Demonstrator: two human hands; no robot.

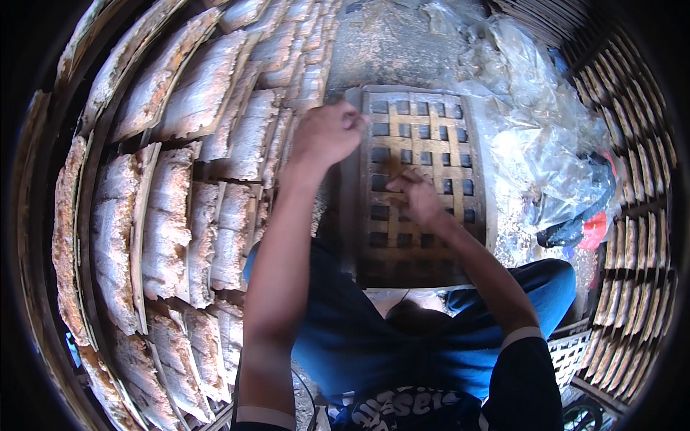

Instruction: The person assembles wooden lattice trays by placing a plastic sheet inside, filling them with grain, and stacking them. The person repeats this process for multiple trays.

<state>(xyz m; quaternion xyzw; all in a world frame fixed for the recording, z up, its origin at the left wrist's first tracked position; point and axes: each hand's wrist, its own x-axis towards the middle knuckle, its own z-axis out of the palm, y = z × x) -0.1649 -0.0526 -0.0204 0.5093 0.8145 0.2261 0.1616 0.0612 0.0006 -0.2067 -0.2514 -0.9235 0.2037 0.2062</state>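
Observation:
A lattice of flat woven bamboo strips (379, 157) in a rectangular wooden frame (471, 144) lies in front of my knees, with dark square gaps between its strips. Beside the frame's far left corner is my left hand (327, 134), its fingers curled in and pressed together; whatever they may hold is hidden. My right hand (419, 199) hovers over or touches the middle of the lattice, which I cannot tell apart. Its fingers are loosely bent and apart, with nothing visible in them.
Rows of whitish, orange-edged slabs (165, 223) on thin boards fill the left side. Crumpled clear plastic sheeting (517, 136) lies to the right, near a red plastic bag (594, 230). Slatted racks (632, 287) line the far right. Grey floor (381, 47) with pale crumbs shows beyond the frame.

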